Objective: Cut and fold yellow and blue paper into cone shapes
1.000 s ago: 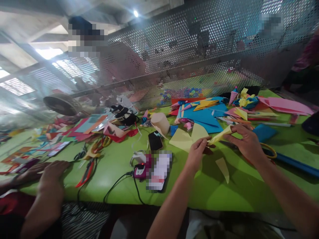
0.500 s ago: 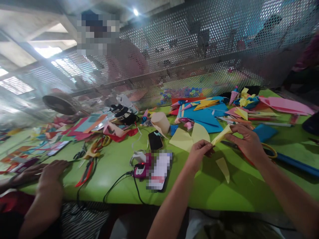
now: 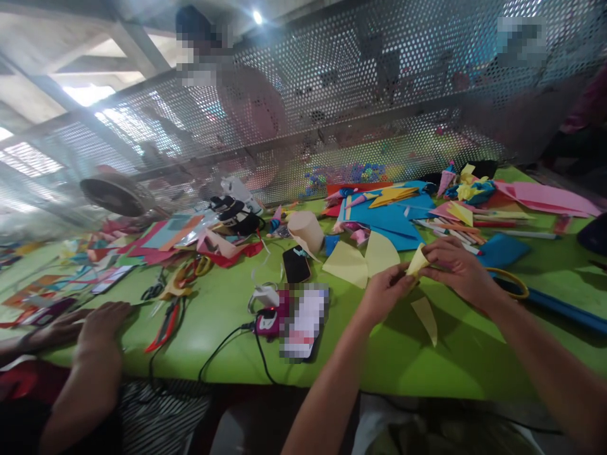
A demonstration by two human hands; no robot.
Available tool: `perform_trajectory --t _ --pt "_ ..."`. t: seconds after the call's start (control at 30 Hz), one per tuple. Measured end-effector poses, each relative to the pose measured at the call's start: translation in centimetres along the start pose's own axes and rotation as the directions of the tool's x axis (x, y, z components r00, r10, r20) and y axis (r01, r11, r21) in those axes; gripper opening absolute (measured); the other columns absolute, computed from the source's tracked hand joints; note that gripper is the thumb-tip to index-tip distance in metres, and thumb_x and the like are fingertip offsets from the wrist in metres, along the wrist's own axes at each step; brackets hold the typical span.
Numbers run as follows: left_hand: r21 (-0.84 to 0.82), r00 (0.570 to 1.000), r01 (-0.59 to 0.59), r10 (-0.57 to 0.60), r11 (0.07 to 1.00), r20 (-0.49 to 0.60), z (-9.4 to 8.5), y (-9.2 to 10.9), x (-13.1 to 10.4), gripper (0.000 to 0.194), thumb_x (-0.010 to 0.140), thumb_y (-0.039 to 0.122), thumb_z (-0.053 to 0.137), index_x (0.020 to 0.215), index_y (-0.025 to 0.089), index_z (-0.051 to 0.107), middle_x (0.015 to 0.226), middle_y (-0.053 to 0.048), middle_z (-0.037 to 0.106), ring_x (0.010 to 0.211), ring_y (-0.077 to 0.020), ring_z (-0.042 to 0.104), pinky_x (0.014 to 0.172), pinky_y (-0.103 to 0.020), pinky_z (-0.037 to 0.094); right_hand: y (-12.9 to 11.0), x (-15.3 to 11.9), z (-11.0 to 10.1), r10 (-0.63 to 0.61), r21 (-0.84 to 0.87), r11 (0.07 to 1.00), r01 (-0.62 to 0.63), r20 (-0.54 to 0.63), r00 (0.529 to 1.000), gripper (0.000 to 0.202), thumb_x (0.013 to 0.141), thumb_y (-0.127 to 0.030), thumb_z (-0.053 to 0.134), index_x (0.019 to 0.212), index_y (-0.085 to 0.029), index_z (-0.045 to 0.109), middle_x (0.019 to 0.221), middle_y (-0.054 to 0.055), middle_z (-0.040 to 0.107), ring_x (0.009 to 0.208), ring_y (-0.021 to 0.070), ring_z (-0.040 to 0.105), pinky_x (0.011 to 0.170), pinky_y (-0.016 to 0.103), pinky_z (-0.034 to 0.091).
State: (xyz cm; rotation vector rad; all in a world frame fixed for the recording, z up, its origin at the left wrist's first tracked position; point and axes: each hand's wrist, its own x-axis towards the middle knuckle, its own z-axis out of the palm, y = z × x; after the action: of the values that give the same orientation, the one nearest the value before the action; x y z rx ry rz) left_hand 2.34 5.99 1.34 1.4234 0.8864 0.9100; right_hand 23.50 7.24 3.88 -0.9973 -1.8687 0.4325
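Observation:
Between my two hands is a piece of yellow paper (image 3: 417, 260) rolled into a small cone. My left hand (image 3: 386, 292) pinches its lower left end, while my right hand (image 3: 455, 268) grips it from the right with bent fingers. On the table just beyond my left hand lie two yellow paper pieces (image 3: 345, 263) with curved edges. Below the held paper rests a thin yellow offcut (image 3: 425, 319). A pair of scissors with a yellow handle (image 3: 509, 282) is partly hidden behind my right forearm.
The green table (image 3: 227, 360) carries a phone (image 3: 306, 322), a purple power strip (image 3: 272, 321) with cables, a dark phone (image 3: 296, 265) and red cutters (image 3: 164, 328). Blue paper sheets (image 3: 386, 221) lie at the back. A co-worker's hands (image 3: 102, 319) rest at left. A perforated metal screen (image 3: 308, 120) stands behind.
My hands have come closer together. The yellow paper, a longer narrow roll before, now shows as a shorter, more upright cone. The loose pieces on the table stay where they were.

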Motion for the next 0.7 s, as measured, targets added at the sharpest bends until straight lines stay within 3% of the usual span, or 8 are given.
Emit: perform_trajectory --t 0.2,0.4,0.7 --pt "-0.143 0.997 0.038 -0.046 0.989 -0.055 0.2 -0.2 0.4 0.061 0.081 0.059 0.076 0.116 0.010 0.073 0.089 -0.008 0.070 0.076 -0.0164 0.064 0.070 -0.028 0.052 0.7 -0.4 0.2 0.059 0.041 0.997 -0.060 0.013 0.998 0.021 0.087 -0.050 0.073 0.088 -0.029 0.077 0.103 0.008 0.075 0.110 0.0317 0.063 0.095 0.051 0.054" --pt "-0.212 0.991 0.051 -0.076 0.976 -0.110 0.4 -0.4 0.6 0.057 0.077 0.060 0.078 0.103 0.011 0.072 0.081 -0.006 0.068 0.072 -0.0153 0.064 0.064 -0.026 0.053 0.1 -0.3 0.2 0.054 -0.038 0.998 -0.054 -0.015 0.998 0.016 0.089 -0.041 0.073 0.085 -0.026 0.073 0.096 0.008 0.077 0.102 0.0296 0.061 0.094 0.047 0.048" --pt "-0.171 0.978 0.031 -0.065 0.985 -0.200 1.1 -0.8 0.7 0.047 0.081 0.057 0.075 0.097 0.014 0.065 0.079 -0.005 0.068 0.068 -0.0146 0.065 0.056 -0.023 0.051 0.1 -0.5 0.8 0.112 -0.017 0.993 -0.113 -0.054 0.992 0.019 0.086 -0.047 0.073 0.085 -0.028 0.071 0.095 0.008 0.074 0.104 0.0317 0.060 0.089 0.049 0.052"
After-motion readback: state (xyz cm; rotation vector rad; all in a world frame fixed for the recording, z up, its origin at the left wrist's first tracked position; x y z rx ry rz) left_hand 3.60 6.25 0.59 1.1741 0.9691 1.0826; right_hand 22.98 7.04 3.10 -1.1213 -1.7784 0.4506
